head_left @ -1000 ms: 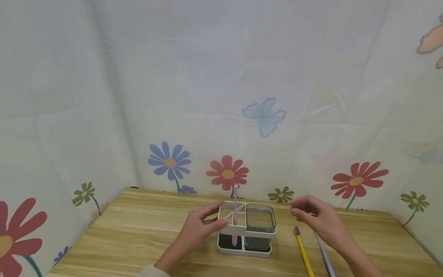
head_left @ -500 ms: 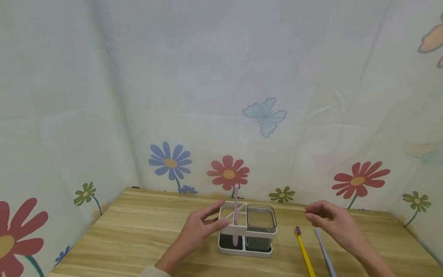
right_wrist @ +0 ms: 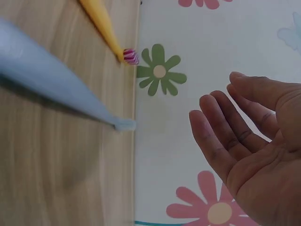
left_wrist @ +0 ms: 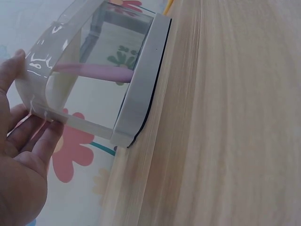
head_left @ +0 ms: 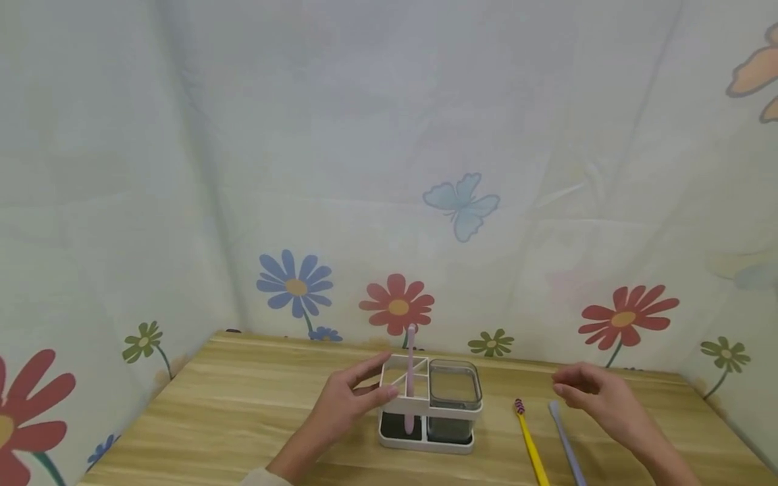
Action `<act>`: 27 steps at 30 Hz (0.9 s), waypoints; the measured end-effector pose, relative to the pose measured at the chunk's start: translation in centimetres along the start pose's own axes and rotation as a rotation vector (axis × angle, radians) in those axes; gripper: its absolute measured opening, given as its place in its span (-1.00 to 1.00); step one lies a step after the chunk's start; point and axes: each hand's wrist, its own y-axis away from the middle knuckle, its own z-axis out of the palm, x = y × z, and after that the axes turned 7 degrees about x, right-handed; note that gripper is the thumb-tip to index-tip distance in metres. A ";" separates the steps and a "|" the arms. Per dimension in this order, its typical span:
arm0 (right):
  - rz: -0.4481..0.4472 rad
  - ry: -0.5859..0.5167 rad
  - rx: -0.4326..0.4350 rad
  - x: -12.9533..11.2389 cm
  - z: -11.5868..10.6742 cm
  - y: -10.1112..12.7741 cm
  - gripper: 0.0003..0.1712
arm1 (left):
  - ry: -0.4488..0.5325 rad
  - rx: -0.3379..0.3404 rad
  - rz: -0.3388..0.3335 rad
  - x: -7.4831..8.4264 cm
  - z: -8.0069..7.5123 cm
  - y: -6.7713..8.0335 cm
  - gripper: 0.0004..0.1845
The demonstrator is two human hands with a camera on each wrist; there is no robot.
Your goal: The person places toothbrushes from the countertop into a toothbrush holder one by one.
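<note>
the white holder (head_left: 428, 405) is standing on the wooden worktop (head_left: 243, 418), and the left hand (head_left: 346, 405) is gripping its left side, fingers curled around the rim. one pink toothbrush (head_left: 410, 378) is already standing up in a slot of the holder. a grey cup (head_left: 452, 398) is sitting in the holder's right part. so one brush looks done. two are left, i think: a yellow toothbrush (head_left: 530, 442) and a pale blue toothbrush (head_left: 565, 442) are lying on the worktop, near each other. the right hand (head_left: 598, 401) is hovering just above them, loose and holding nothing.
</note>
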 end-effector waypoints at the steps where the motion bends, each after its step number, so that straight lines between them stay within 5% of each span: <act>1: 0.006 -0.002 -0.007 0.3 0.0 0.0 -0.70 | -0.004 0.001 -0.004 -0.1 0.0 0.0 -0.36; 7: 0.039 -0.004 -0.058 1.9 0.2 -0.1 -0.72 | -0.011 0.008 -0.011 -0.3 -0.1 0.0 -0.34; 14: -0.037 0.030 -0.134 3.5 0.3 -0.2 -0.73 | -0.014 0.013 -0.023 -0.3 -0.2 0.1 -0.34; 27: 0.050 0.071 -0.174 4.4 0.6 -0.3 -0.83 | -0.011 0.013 -0.029 0.0 -0.1 0.0 -0.34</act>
